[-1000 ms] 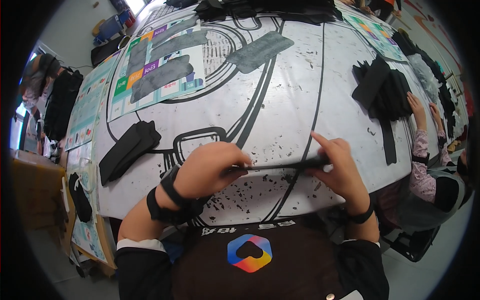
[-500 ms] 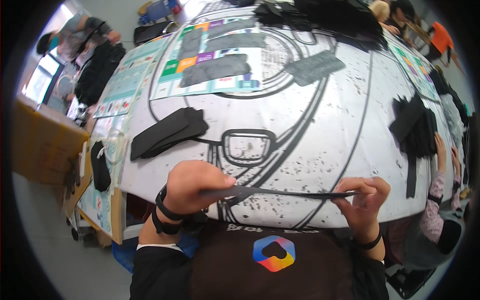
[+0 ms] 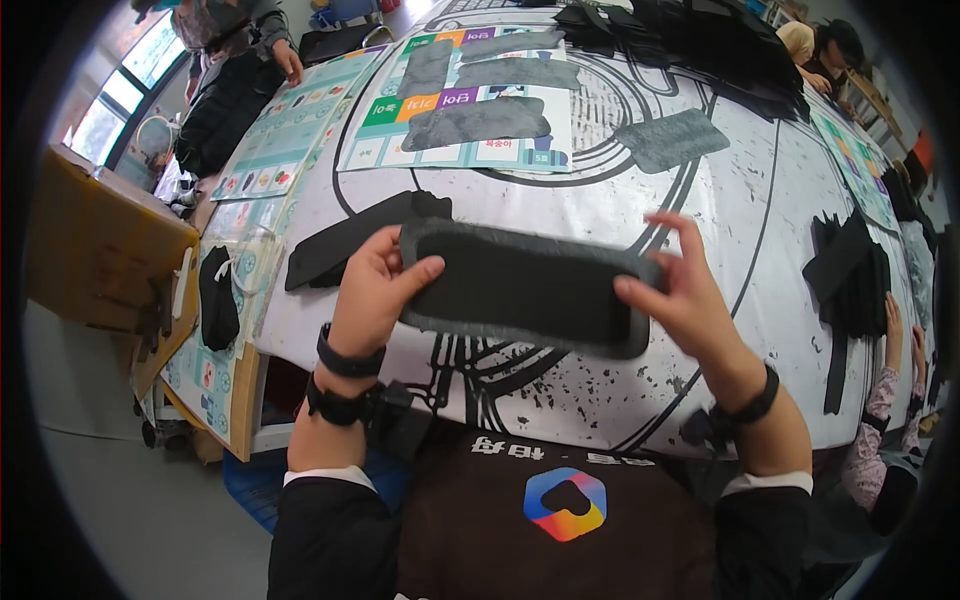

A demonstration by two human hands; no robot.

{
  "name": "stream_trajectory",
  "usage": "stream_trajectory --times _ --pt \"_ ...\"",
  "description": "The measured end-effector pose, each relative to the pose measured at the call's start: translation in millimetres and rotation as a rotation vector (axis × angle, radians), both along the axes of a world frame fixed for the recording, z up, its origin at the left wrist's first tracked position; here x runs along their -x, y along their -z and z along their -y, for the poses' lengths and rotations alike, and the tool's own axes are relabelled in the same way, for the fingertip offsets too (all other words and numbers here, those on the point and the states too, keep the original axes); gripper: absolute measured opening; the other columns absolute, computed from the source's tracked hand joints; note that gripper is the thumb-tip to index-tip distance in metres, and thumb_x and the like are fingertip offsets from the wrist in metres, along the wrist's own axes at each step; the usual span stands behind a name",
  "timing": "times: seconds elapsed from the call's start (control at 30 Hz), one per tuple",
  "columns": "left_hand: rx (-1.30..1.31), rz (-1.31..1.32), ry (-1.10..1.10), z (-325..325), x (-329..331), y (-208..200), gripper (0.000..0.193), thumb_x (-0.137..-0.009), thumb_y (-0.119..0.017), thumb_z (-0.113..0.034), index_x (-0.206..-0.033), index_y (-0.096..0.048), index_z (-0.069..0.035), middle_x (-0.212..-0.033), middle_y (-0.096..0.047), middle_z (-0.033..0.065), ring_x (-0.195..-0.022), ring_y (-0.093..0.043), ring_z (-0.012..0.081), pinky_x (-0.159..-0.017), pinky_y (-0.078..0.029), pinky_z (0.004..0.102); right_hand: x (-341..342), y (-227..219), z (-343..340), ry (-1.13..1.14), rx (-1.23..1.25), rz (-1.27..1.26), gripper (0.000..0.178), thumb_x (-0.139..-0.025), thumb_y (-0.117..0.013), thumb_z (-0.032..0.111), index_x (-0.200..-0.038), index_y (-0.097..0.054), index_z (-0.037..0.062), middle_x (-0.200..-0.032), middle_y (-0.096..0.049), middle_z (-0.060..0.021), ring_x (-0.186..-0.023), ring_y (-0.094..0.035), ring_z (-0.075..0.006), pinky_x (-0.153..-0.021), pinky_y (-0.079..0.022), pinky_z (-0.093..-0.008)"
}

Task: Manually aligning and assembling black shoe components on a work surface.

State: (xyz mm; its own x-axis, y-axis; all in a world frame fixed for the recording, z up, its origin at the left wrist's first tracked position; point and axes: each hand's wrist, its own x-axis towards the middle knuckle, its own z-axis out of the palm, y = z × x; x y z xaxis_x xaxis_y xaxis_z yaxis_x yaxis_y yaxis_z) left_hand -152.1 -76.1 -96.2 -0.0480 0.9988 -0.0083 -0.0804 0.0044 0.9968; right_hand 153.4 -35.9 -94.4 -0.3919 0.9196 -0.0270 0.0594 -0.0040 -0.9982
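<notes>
Both hands hold up a long fabric pad (image 3: pixel 530 290) with rounded corners, its black middle framed by a fuzzy grey border. My left hand (image 3: pixel 385 290) pinches the left end, thumb on the front face and fingers behind. At the right end, my right hand (image 3: pixel 690 290) presses its thumb on the face; its forefinger sticks up above the edge and its other fingers are partly hidden. Behind the pad's left end lies a small stack of black fabric strips (image 3: pixel 345 240), partly covered by my left hand and the pad.
Grey fabric pieces (image 3: pixel 475 124) lie on a printed chart (image 3: pixel 360 155), with another grey piece (image 3: pixel 675 140) to its right. A black fabric heap (image 3: pixel 720 50) lies far back. Black strips (image 3: pixel 850 270) sit at the right, by a co-worker's hand (image 3: pixel 893 330). A cardboard box (image 3: pixel 110 250) stands left.
The pad, seen edge-on before, is now raised and turned so its broad face shows. Both hands have moved up and away from my body. The head view has shifted slightly.
</notes>
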Motion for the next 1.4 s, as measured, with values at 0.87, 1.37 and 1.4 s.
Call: stream_trajectory --times 0.87,1.37,1.4 --pt "-0.112 -1.315 0.355 -55.7 124.2 27.3 0.098 -0.055 -0.078 -0.033 -0.135 -0.031 -0.003 -0.113 -0.049 0.0219 -0.106 -0.048 0.0360 -0.093 -0.038 0.0381 -37.9 44.5 -70.1 0.135 -0.446 0.177 0.042 -0.084 -0.059 0.002 -0.120 -0.040 0.0052 -0.106 -0.052 -0.0100 -0.087 -0.054 -0.0129 -0.068 -0.044 -0.0217" --pt "-0.078 -1.288 0.248 -35.0 108.9 15.7 0.076 -0.055 -0.072 -0.022 -0.119 -0.043 0.003 -0.105 -0.051 0.0228 -0.103 -0.049 0.0374 -0.091 -0.040 0.0380 -124.9 -59.2 0.3 0.578 -1.234 0.321 0.056 -0.078 -0.062 -0.010 -0.123 -0.032 0.0035 -0.107 -0.051 -0.0161 -0.094 -0.055 -0.0209 -0.077 -0.048 -0.0282" --pt "-0.075 -1.320 0.259 -35.1 105.8 12.7 0.077 -0.054 -0.072 -0.022 -0.120 -0.041 0.003 -0.105 -0.050 0.0222 -0.103 -0.048 0.0374 -0.091 -0.039 0.0378 -130.8 -61.6 8.9 0.613 -1.219 0.326 0.058 -0.077 -0.063 -0.011 -0.123 -0.031 0.0043 -0.104 -0.053 -0.0171 -0.092 -0.057 -0.0224 -0.079 -0.048 -0.0305"
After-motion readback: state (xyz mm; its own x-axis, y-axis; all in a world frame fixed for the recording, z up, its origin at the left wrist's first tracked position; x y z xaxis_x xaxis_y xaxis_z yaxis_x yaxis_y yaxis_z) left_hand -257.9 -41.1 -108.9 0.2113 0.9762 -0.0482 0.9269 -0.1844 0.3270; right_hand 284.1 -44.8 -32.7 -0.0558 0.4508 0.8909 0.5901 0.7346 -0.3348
